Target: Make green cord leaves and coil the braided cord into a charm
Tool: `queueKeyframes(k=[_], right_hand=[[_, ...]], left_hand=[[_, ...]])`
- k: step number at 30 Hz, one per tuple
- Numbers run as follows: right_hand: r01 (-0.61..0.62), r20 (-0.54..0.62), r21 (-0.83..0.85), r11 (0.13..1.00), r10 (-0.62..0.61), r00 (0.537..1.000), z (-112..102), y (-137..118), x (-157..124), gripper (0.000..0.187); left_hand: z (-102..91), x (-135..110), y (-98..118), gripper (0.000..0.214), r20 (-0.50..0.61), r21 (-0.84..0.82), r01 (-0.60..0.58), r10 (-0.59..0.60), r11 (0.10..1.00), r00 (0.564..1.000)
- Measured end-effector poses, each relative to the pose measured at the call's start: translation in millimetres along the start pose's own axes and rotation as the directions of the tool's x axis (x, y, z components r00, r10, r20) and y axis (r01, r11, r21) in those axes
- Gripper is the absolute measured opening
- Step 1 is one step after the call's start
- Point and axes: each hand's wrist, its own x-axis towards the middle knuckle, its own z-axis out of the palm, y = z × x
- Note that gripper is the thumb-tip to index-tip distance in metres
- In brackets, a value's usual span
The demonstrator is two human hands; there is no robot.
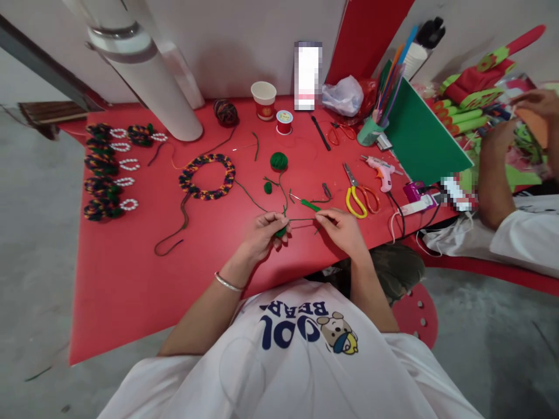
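At the centre of the frame, just above the white shirt, a strand of green yarn is stretched level between two hands over the red table. The left hand is closed, its fingers pinched together on the left end of the strand, where a small green crocheted piece is held under the fingertips. The right hand is likewise closed, thumb and forefinger clamped on the right end of the strand. Just above the stretched yarn, a green-handled crochet hook is seen lying on the table, near both hands but touched by neither. Further up, a green yarn ball is placed, with a loose thread trailing down from it toward the hands. To the left of centre, a multicoloured crocheted ring is laid flat, and at the left edge of the table a column of finished crocheted pieces with pearl loops is arranged. To the right of the hands, yellow and orange scissors and a pink glue gun are found. In the upper middle, a paper cup and a red thread spool are set. At the right edge of the frame, another person's hands are occupied with orange material.
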Motion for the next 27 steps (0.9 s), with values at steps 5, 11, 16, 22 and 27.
queueKeyframes(k=[5, 11, 16, 22, 27], right_hand=[[0.023, -0.037, 0.127, 0.992, -0.019, 0.999, 22.9, -15.6, -4.5, 0.022], [0.010, -0.049, 0.243, 0.970, 0.002, 0.999, 51.6, -24.0, 5.5, 0.027], [-0.020, -0.121, 0.317, 0.948, 0.061, 0.991, 49.1, -13.1, 10.5, 0.031], [-0.135, -0.055, 0.514, 0.847, 0.190, 0.980, 50.1, -10.8, 3.3, 0.041], [-0.247, 0.200, 0.540, 0.805, 0.162, 0.966, 54.7, -18.0, -0.2, 0.048]], left_hand=[[2.3, -0.9, -4.8, 0.039, -0.022, 0.072, -0.025, 0.027, 0.997, 0.999], [4.4, -0.2, -9.8, 0.042, -0.032, 0.179, -0.050, 0.057, 0.983, 0.998], [6.8, -0.3, -7.9, 0.048, -0.077, 0.089, -0.098, 0.105, 0.991, 0.991], [4.9, 0.0, -10.7, 0.031, -0.118, 0.255, -0.169, 0.204, 0.952, 0.972], [1.5, 3.6, -14.9, 0.037, -0.214, 0.367, -0.245, 0.337, 0.898, 0.917]])
